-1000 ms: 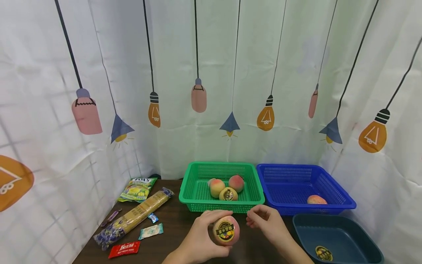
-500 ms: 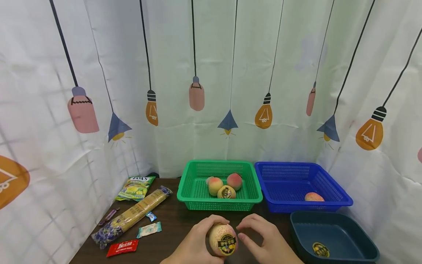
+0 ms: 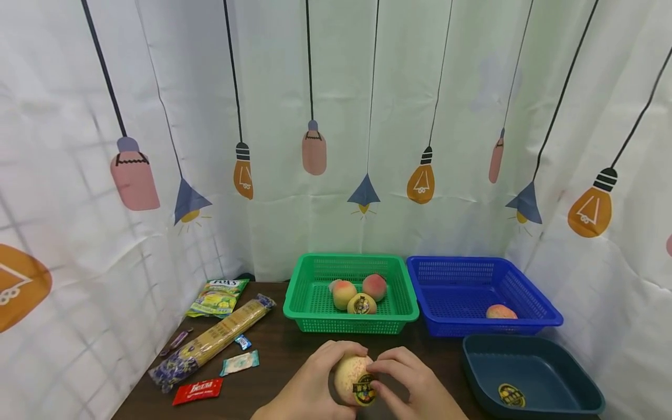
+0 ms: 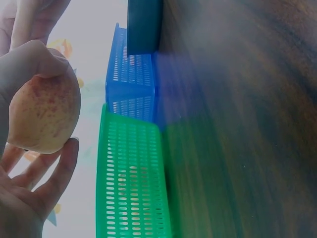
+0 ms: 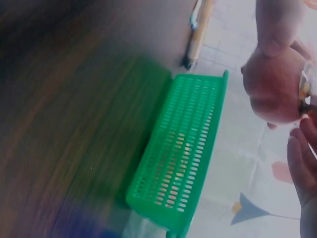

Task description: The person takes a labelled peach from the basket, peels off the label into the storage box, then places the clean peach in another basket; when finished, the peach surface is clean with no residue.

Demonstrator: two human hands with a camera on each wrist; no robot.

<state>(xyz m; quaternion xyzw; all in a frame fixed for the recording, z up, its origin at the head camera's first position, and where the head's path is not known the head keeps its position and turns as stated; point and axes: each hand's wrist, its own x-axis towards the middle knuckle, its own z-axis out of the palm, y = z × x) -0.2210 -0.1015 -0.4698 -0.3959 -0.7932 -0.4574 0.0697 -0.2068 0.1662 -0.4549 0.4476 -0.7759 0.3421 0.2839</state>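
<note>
My left hand [image 3: 315,382] grips a pale peach [image 3: 347,378] between thumb and fingers, above the front of the table. A round black-and-gold sticker [image 3: 363,391] is on the side of the peach facing right. My right hand [image 3: 415,385] has its bent fingers at the peach, with fingertips right at the sticker's edge and a small gap between index finger and thumb. In the left wrist view the peach [image 4: 47,114] shows a speckled side without a sticker. The right wrist view shows the sticker [image 5: 308,82] edge-on beside the right fingertips.
Behind the hands stands a green basket [image 3: 352,326] with three peaches. A blue basket [image 3: 493,329] at right holds one peach. The dark teal tray [image 3: 541,411] has a loose round sticker [image 3: 511,395]. Left lie noodles [image 3: 215,338], a snack bag [image 3: 217,297] and several small wrapped sweets.
My right hand has moved left and its fingertips have come to the peach by the sticker. The left hand has turned the peach, bringing the sticker toward the right.
</note>
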